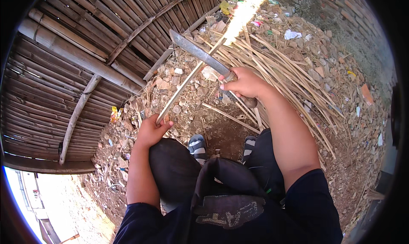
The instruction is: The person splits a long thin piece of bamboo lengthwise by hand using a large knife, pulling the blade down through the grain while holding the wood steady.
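My left hand [153, 130] is closed around the lower end of a long bamboo strip [181, 90], which slants up and away to the right. In my right hand [245, 83] is a machete [198, 52], gripped by its dark wooden handle [250, 101]. The broad metal blade points to the upper left and passes across the strip; whether the two touch, I cannot tell. Beyond and to the right of my right hand lies a loose pile of similar split bamboo strips [285, 69] on the ground.
A bamboo-slat wall [85, 44] with poles stands at the left. A brick wall [345, 10] rises at the upper right. Stones, rubble and litter cover the ground, including a white scrap [292, 34] and a yellow wrapper [114, 114]. My sandalled foot [197, 147] rests between them.
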The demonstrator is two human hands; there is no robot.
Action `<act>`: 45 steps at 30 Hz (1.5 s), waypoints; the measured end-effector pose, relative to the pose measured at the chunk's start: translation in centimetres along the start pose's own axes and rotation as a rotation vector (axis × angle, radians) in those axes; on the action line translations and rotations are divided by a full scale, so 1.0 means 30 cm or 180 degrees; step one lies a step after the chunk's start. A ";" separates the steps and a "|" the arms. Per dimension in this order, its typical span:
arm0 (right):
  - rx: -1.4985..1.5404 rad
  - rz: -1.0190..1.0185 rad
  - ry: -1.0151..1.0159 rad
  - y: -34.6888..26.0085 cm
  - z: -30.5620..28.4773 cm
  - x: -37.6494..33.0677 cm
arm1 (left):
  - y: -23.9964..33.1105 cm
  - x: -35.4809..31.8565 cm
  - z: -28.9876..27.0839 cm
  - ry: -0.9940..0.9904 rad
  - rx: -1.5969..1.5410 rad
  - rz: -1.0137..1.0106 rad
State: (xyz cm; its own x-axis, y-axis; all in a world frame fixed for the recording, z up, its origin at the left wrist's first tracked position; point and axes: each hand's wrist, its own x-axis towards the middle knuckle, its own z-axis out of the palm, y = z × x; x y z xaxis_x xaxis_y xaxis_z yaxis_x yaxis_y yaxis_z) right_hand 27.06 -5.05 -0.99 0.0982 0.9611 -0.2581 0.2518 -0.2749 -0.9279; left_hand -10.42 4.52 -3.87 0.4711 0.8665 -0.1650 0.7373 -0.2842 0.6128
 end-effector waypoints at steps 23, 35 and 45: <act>-0.0473 0.0018 0.0521 -0.005 -0.071 -0.029 | 0.309 0.121 0.108 0.0616 0.0754 0.0429; 0.0589 -0.0220 0.0107 0.012 -0.071 -0.001 | 0.320 0.103 0.108 0.0452 0.0682 0.0336; 0.0908 -0.0188 0.0215 -0.017 -0.104 -0.043 | 0.318 0.085 0.081 0.0445 0.0498 0.0226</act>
State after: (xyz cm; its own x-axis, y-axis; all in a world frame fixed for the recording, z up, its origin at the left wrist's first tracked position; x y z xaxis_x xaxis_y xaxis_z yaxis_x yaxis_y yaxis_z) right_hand 29.79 -6.24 0.67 0.1576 0.9687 -0.1918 -0.0208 -0.1909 -0.9814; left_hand -1.00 3.01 -0.32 0.4609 0.8874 -0.0104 0.7760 -0.3974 0.4898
